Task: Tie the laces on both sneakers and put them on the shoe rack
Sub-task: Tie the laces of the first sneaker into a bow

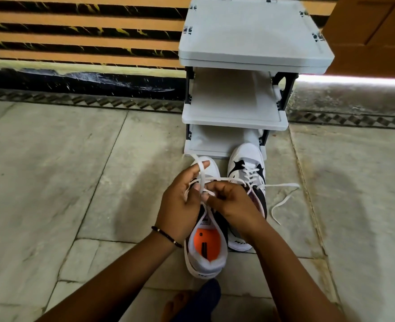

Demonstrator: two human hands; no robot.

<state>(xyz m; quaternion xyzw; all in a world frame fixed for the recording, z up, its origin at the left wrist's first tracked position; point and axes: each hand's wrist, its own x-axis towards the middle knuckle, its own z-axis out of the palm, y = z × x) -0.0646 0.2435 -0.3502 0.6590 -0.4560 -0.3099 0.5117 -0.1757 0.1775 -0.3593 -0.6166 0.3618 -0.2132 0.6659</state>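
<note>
Two white-and-black sneakers stand side by side on the floor in front of a grey shoe rack (234, 118). The left sneaker (207, 254) shows an orange insole; its white laces (201, 176) run up into both hands. My left hand (180, 205) pinches a loop of lace between thumb and fingers. My right hand (231, 201) grips the other lace end close beside it, over the shoe's tongue. The right sneaker (247, 166) has its toe at the rack's bottom shelf, and its loose lace (282, 198) trails on the floor to the right.
The rack has three tiers, with nothing on the top and middle shelves, and stands against a striped orange-and-black wall (80, 31). A brown cardboard box (375, 31) sits at the upper right. My bare foot (175, 307) and dark trouser leg show at the bottom edge.
</note>
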